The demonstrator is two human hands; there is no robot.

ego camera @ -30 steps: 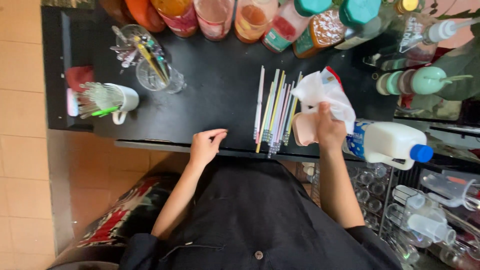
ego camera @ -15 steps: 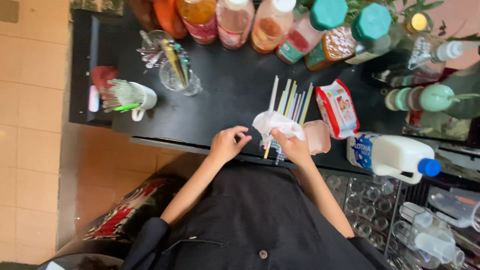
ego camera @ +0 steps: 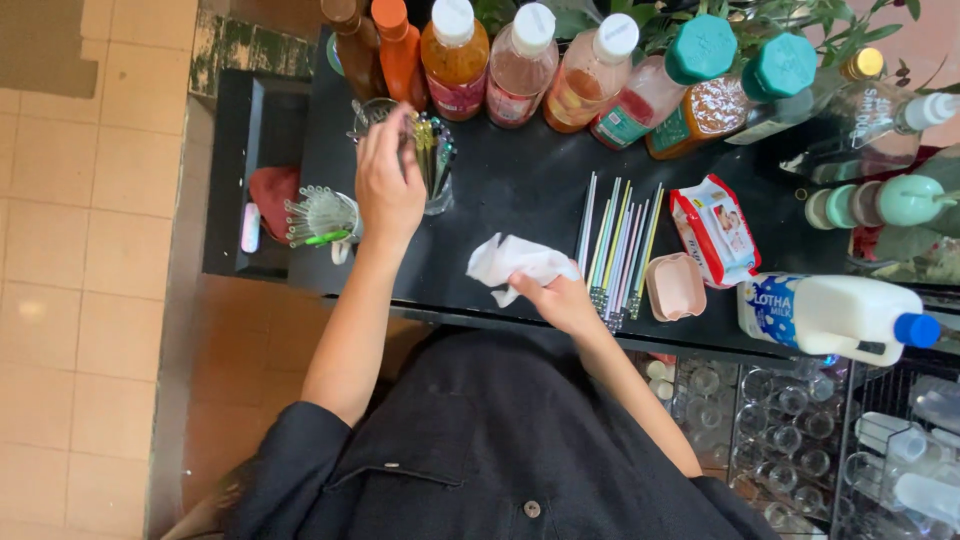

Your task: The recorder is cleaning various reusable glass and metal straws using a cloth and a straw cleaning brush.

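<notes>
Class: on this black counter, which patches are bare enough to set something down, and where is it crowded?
Bare black counter lies between the row of capped sauce bottles and the white wipe in the right hand. Crowded: the clear glass of straws under the left hand, and the laid-out coloured straws beside the pink lid.

Crumpled white wipe (ego camera: 520, 262) on black counter, near edge; glass (ego camera: 432, 170) w/ prob. colored straws, upright.
</notes>
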